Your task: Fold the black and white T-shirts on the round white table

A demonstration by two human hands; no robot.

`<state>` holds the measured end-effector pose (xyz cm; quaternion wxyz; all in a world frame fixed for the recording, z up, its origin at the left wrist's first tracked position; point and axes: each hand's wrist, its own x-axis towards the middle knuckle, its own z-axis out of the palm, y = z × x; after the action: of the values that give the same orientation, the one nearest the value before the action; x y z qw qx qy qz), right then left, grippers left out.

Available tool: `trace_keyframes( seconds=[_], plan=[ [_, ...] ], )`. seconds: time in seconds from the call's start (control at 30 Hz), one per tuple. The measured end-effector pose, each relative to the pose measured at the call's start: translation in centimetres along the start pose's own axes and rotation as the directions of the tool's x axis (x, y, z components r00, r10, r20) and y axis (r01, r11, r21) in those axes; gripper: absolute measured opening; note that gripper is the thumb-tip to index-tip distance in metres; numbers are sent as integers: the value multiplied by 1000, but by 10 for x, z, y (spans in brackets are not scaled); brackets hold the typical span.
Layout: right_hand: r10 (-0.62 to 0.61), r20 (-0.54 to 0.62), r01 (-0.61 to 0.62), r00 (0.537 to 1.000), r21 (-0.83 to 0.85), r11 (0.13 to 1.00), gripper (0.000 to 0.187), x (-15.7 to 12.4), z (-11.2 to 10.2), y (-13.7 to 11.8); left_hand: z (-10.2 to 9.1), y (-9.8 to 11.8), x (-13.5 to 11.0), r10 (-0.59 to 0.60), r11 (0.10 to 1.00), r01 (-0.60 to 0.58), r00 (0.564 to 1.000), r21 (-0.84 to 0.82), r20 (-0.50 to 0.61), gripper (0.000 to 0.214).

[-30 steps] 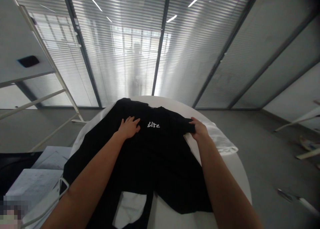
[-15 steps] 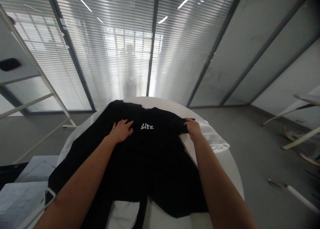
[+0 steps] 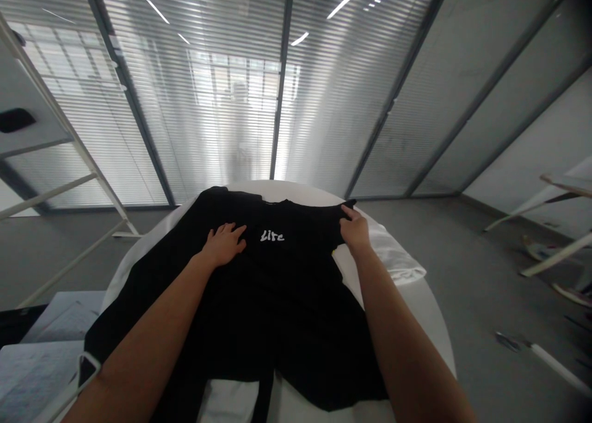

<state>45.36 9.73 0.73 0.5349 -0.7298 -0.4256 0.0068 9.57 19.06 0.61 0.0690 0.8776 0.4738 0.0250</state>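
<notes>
- The black shirt (image 3: 287, 299) lies front-up across the round white counter (image 3: 428, 315), collar at the far side and hem towards the person.
- The left hand (image 3: 223, 244) is flat on the chest, palm down and fingers spread, gripping nothing. It sits just left of the white print (image 3: 272, 237).
- The right hand (image 3: 355, 232) is at the shirt's far right shoulder. Its fingers look closed on the fabric edge, though black cloth in shadow makes the pinch hard to confirm.
- A white cloth (image 3: 393, 256) lies under and just beside that shoulder, poking out to the right.
- Done so far: the chest and upper body are spread out and mostly smooth, and the print reads clearly.
- Not yet done: the near hem (image 3: 296, 392) is uneven, with a gap showing white beneath, and the left side droops over the counter's rim.
- Against half a second ago, the right hand has slid up and outwards. The shoulder corner now comes to a raised point farther back over the white cloth.
- The left hand has barely shifted and still pins the chest beside the print.
- The view has barely changed, with the blinds (image 3: 240, 102) still behind.
</notes>
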Motion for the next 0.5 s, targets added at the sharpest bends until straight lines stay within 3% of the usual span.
trace_keyframes(
  seconds=[0.1,0.17,0.2,0.27,0.3,0.33,0.37,0.5],
  plan=[
    [-138,61,147,989,-174,974,59,-15,10,-26,0,0,0,1,1000,-1,1000,1,-5,58],
    [-234,240,288,942,-221,932,63,-29,19,-43,0,1,-1,1,1000,-1,1000,1,-5,58],
    [-258,366,350,894,-211,913,63,-37,23,-51,0,1,-1,0,1000,0,1000,0,-5,58],
    [-266,652,444,710,-121,888,60,-48,28,-62,-1,1,-1,-2,1000,2,1000,-2,-2,58],
    [-258,738,458,624,-77,886,56,-52,30,-67,-1,1,-1,-2,1000,2,1000,-4,-1,58],
    [-250,779,458,575,-53,887,52,-53,30,-70,-1,1,-1,-4,1000,4,1000,-6,2,58],
    [-244,777,452,580,-58,890,47,-54,30,-72,-2,1,-1,-5,1000,5,1000,-8,4,58],
    [-117,571,348,813,-314,883,47,-49,26,-67,-2,0,-1,-5,1000,5,1000,-13,1,58]
  ],
)
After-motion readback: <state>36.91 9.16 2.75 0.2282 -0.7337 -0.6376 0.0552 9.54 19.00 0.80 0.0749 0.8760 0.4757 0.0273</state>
